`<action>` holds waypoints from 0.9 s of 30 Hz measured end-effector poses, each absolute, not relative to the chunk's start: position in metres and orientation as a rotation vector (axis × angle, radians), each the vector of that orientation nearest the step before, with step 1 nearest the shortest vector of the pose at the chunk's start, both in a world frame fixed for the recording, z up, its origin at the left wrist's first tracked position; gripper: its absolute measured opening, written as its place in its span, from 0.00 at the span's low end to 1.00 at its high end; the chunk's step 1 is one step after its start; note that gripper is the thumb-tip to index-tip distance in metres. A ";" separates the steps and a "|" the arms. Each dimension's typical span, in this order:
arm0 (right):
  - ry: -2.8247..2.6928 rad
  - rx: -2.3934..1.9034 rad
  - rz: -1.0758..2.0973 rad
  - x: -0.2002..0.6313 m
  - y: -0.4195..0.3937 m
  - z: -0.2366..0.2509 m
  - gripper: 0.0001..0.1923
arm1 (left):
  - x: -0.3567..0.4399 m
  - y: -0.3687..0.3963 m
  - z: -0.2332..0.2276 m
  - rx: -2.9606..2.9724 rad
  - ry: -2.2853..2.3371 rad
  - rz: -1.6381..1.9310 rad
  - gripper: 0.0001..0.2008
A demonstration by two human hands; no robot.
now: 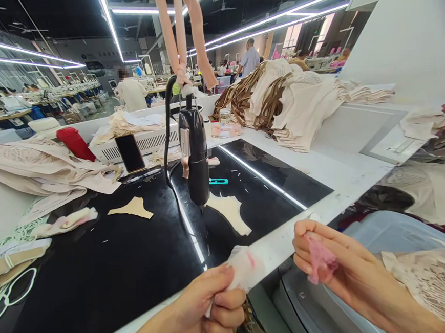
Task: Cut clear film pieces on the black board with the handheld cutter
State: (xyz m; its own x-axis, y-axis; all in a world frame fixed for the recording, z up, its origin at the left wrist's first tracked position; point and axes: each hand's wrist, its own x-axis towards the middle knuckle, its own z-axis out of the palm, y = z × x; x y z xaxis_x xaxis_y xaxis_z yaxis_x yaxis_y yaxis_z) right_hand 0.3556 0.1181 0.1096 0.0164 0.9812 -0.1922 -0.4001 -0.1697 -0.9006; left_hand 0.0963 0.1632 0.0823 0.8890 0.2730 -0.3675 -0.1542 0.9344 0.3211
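My left hand (pixel 208 308) pinches a small white sheer fabric piece (pixel 245 266) at the near edge of the black glossy table (pixel 99 268). My right hand (pixel 332 260) is closed around a small crumpled pink scrap (pixel 319 258), held over a translucent plastic bin (pixel 389 233). A black hanging tool (pixel 194 153) on a cable dangles above the table just beyond my hands, its tip near a beige cut fabric piece (pixel 232 212).
Another beige piece (pixel 133 208), a teal clip (pixel 218 181) and a phone (pixel 129 152) lie on the table. Piles of cream garments sit at left (pixel 41 168) and at back right (pixel 298 99). Lace fabric (pixel 435 273) drapes at right. Other workers stand far behind.
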 end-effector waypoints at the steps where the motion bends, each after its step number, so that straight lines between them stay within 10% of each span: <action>1: -0.794 -1.081 1.480 0.353 0.117 0.110 0.13 | 0.096 0.163 0.083 0.302 0.420 0.232 0.22; 18: -2.308 -1.121 -0.141 0.325 0.121 0.083 0.18 | 0.095 0.161 0.090 0.418 0.466 0.180 0.20; 27: -2.188 -1.220 0.611 0.320 0.122 0.081 0.14 | 0.094 0.163 0.089 0.409 0.477 0.152 0.21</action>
